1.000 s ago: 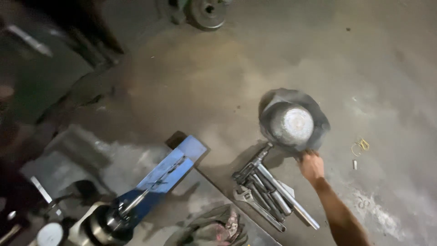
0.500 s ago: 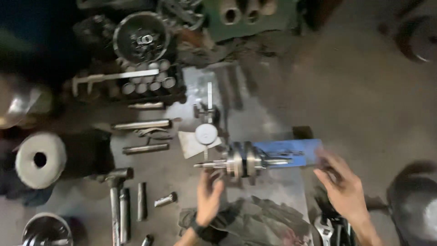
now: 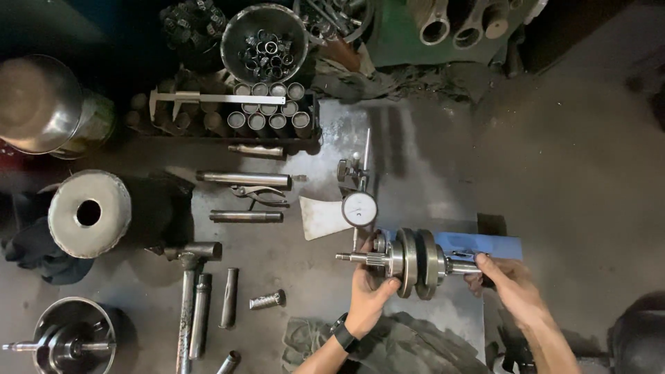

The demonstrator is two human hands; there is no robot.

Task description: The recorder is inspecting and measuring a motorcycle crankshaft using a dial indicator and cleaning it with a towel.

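Both hands on the crankshaft point(image 3: 415, 263), which lies horizontal over the blue stand point(image 3: 485, 246) on the steel plate point(image 3: 360, 138), low and right of centre. Left hand point(image 3: 370, 291) is cupped under the left web with the thumb on its rim, closed on it; right hand point(image 3: 502, 280) is wrapped round the right shaft end. Hands apart, one per side of the webs. Judgement: solid steel, heavy for its size, fully stiff, likely oily so slick on the journals; the splined left stub gives poor grip. Best hold looks like what's shown: the web rims or shafts close to the webs, weight carried from below. Dial gauge point(image 3: 360, 208) on its post sits just behind the crank, nearly touching the left shaft; that's the fragile bit, so little room going back. Rag point(image 3: 402, 346) just in front, under the wrists. To the left, a short knurled pin point(image 3: 267, 300), tubes and a hammer point(image 3: 187, 291) lie well apart on the floor. Right of the stand the floor point(image 3: 589, 173) is bare concrete, most open room there. Plate edge runs just right of the right hand.
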